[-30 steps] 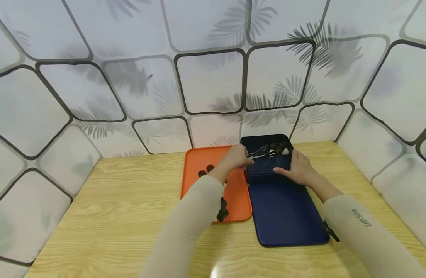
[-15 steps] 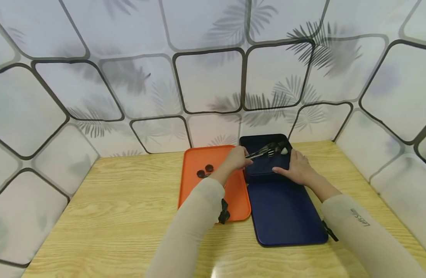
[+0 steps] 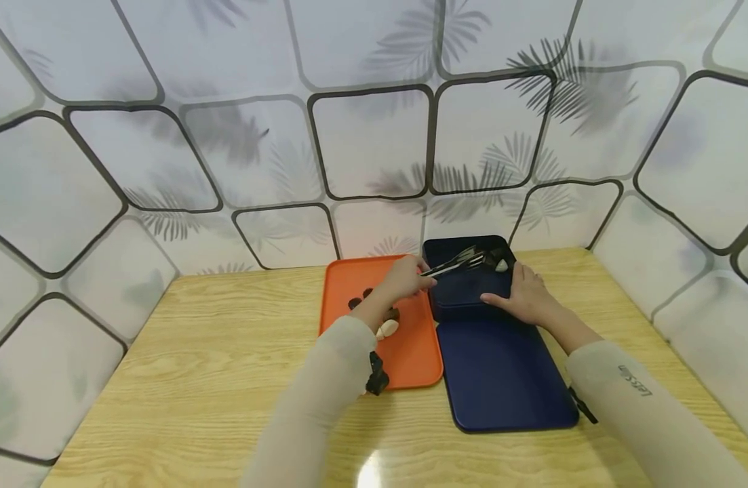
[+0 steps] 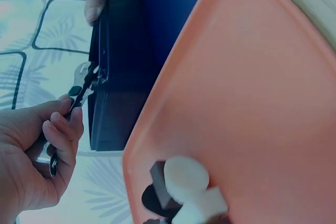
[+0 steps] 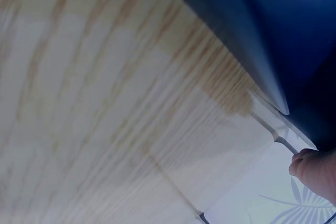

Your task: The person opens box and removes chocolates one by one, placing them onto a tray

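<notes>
In the head view my left hand holds metal tongs by the handle end. Their fork-like tips reach over the dark blue box, near dark pieces and a white piece at its right end. Whether the tips hold a piece, I cannot tell. The left wrist view shows the fingers curled round the tongs, with the tips at the box's rim. My right hand rests on the box's right front corner, its thumb lying along the front rim and its fingers along the right side.
An orange tray lies left of the box, bearing dark round pieces and white pieces. In front of the box lies a flat dark blue tray or lid. A patterned sheet stands behind the wooden table.
My left hand has shifted left with the tongs, and their tips have drawn slightly left. More white pieces on the orange tray now show beside my wrist. The right hand stays on the box.
</notes>
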`<state>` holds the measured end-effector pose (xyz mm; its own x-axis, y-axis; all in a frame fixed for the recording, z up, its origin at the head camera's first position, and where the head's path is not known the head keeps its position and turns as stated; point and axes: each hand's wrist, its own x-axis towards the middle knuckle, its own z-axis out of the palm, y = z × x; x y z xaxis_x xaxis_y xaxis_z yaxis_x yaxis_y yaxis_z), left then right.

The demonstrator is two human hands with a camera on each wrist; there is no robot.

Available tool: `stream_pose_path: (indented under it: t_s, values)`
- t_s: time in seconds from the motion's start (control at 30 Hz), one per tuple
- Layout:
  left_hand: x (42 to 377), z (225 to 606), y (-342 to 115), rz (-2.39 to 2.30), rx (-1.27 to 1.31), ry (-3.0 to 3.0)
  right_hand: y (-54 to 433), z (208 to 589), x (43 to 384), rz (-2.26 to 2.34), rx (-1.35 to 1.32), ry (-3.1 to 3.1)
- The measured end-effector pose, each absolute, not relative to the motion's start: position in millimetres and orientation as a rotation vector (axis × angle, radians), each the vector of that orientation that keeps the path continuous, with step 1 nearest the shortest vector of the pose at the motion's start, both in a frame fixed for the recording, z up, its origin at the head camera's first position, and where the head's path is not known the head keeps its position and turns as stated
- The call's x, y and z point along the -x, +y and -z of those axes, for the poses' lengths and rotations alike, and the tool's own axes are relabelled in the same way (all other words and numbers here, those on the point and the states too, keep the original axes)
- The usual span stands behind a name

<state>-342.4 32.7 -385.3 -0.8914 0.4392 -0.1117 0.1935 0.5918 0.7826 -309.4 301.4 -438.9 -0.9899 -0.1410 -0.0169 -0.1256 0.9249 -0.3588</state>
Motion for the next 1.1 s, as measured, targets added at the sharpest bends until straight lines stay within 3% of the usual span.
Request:
stream_pose_path:
  t_s: [1.1]
  values:
    - [296, 381, -85, -1.484, -0.487, 2.466, 303, 444, 310, 0.574, 0.208, 3.033]
